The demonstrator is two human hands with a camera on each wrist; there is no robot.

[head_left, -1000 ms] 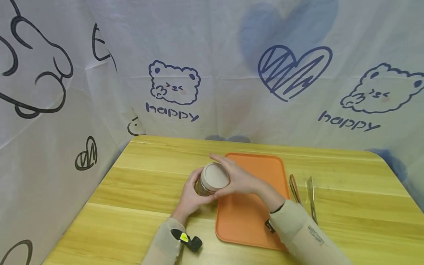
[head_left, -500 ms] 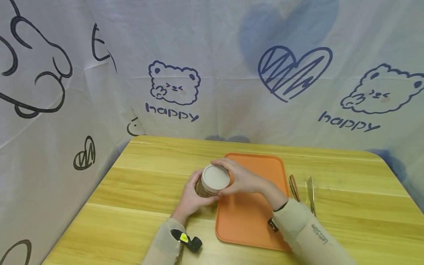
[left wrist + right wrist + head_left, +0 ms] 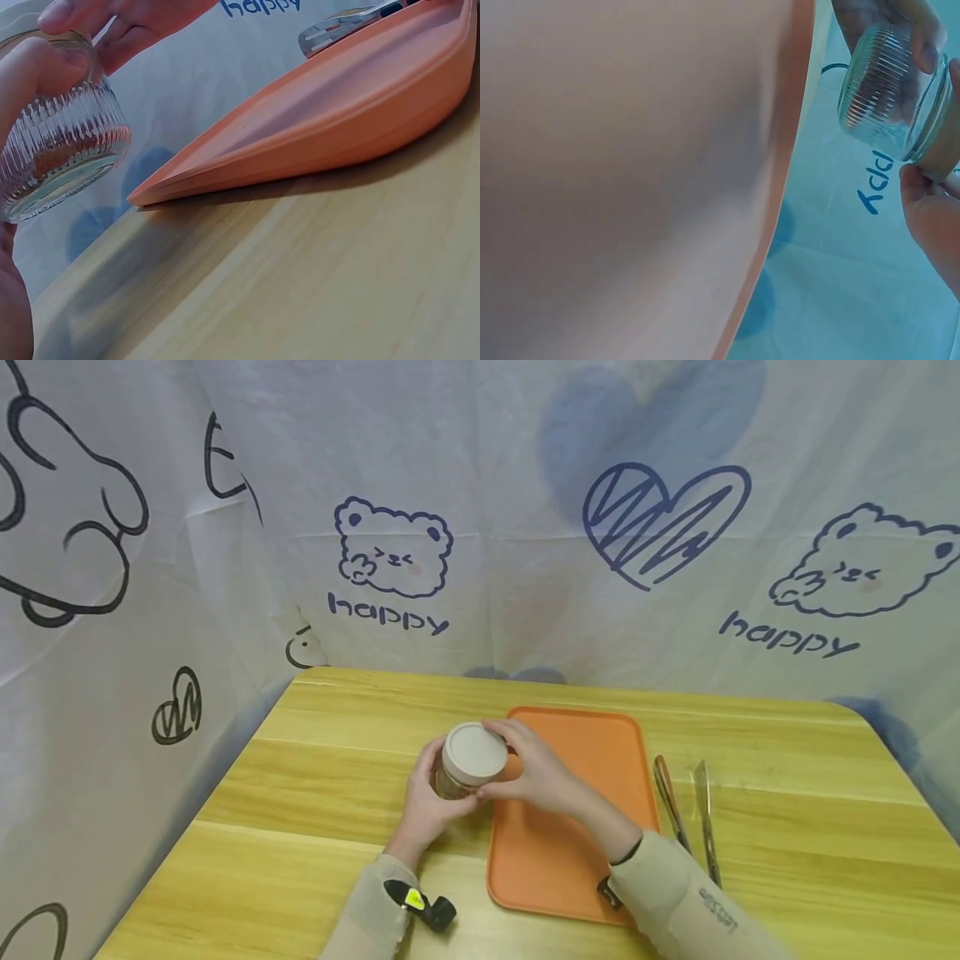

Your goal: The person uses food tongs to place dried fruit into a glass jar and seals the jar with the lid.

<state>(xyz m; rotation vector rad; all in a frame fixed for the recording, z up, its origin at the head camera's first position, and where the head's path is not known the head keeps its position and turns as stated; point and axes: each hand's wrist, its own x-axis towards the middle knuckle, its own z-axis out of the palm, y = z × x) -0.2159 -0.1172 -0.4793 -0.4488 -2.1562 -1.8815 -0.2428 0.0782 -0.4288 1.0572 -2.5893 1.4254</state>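
Note:
A ribbed clear glass jar (image 3: 64, 142) with a pale beige lid (image 3: 476, 750) is held up off the table between both hands. Curled round the glass body is my left hand (image 3: 429, 802), thumb at the near side and fingers behind. My right hand (image 3: 542, 775) grips the lid's edge from the right, thumb in front and fingers at the back. In the right wrist view the jar's glass (image 3: 877, 90) looks see-through, with the fingers showing behind it. Part of the lid lies outside the right wrist frame.
An orange tray (image 3: 558, 868) lies on the wood-grain table (image 3: 300, 827), under the right forearm. To its right are a utensil with a brown handle (image 3: 663, 781) and a metal utensil (image 3: 705, 818). A printed white curtain (image 3: 517, 602) hangs behind the table.
The jar and both hands have shifted slightly left. My right hand's fingers have moved round the lid's edge while staying close to it. The tray and utensils have not moved.

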